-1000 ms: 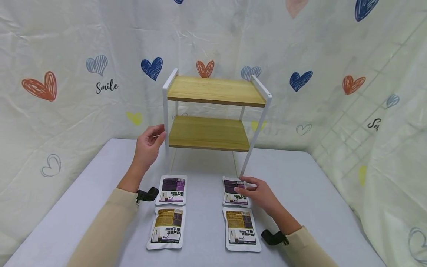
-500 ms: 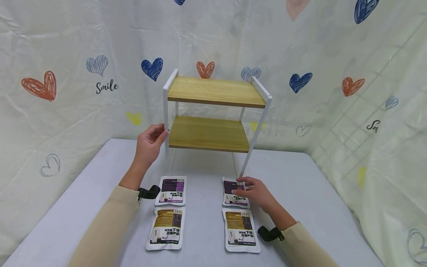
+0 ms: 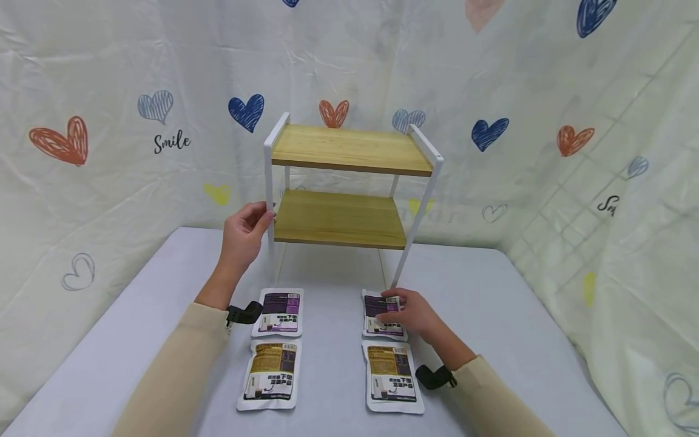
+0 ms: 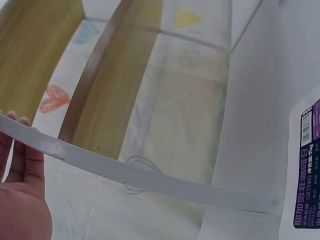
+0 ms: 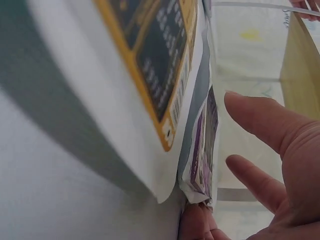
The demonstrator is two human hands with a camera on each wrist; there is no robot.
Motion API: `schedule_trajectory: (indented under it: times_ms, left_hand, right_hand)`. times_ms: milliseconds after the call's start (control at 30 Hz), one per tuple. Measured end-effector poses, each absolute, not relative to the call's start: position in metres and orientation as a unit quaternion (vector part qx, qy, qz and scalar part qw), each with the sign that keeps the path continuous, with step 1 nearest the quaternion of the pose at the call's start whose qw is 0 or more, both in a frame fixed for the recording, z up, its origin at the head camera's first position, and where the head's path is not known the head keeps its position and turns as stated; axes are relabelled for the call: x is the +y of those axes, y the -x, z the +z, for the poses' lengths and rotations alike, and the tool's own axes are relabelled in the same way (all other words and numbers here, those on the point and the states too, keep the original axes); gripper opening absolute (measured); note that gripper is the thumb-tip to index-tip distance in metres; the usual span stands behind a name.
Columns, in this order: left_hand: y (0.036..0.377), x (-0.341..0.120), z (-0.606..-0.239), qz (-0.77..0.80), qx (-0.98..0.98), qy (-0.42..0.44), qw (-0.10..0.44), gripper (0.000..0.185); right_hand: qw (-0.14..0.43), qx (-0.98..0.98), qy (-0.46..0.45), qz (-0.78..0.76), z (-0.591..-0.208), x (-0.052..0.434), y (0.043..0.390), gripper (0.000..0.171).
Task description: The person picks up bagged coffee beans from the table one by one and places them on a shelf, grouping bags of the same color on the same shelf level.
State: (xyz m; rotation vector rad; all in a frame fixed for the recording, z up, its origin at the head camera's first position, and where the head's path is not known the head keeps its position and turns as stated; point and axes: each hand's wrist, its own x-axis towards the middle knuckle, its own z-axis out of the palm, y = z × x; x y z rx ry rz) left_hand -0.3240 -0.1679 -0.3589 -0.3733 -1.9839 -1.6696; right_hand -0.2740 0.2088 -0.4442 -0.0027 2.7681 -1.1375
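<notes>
Right hand (image 3: 413, 315) spread at a purple packet (image 3: 381, 328), left hand (image 3: 240, 241) pinching the shelf post (image 3: 269, 176), I'm apparently just starting: all four packets (image 3: 271, 375) are lying on the tabletop (image 3: 333, 367), none lifted yet.

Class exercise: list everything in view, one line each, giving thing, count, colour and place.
Table: one, whitish, under the rack and pouches
Backdrop sheet: one, off-white with coloured hearts, behind the table
Shelf rack: one, white frame with two wood-coloured boards, towards the back
Purple-label pouches: two, white-edged, in front of the rack
Gold-label pouches: two, white-edged, nearer the person
Wrist devices: two, black, one per wrist
Sleeves: two, beige, on the forearms
Left hand: one, bare, gripping the rack's left front post
Right hand: one, bare, at the right-hand purple-label pouch
</notes>
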Motion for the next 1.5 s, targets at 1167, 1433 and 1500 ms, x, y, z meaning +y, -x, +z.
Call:
schedule_trajectory:
  times_ms: [1167,1433,1500]
  left_hand:
    - [0.3273,-0.1663,-0.3562,-0.614,-0.727,0.118,0.283,0.035]
    - [0.3259,-0.1684,-0.3585,-0.615,-0.730,0.118,0.274,0.036]
    - [0.3262,-0.1685,-0.3586,-0.612,-0.732,0.118,0.275,0.036]
  right_hand:
    - [0.079,0.948,0.031,-0.306,-0.4349,0.2014,0.2795,0.054]
    - [0.078,0.951,0.030,-0.297,-0.4350,0.1992,0.2789,0.052]
    - [0.078,0.952,0.029,-0.296,-0.4350,0.1985,0.2789,0.052]
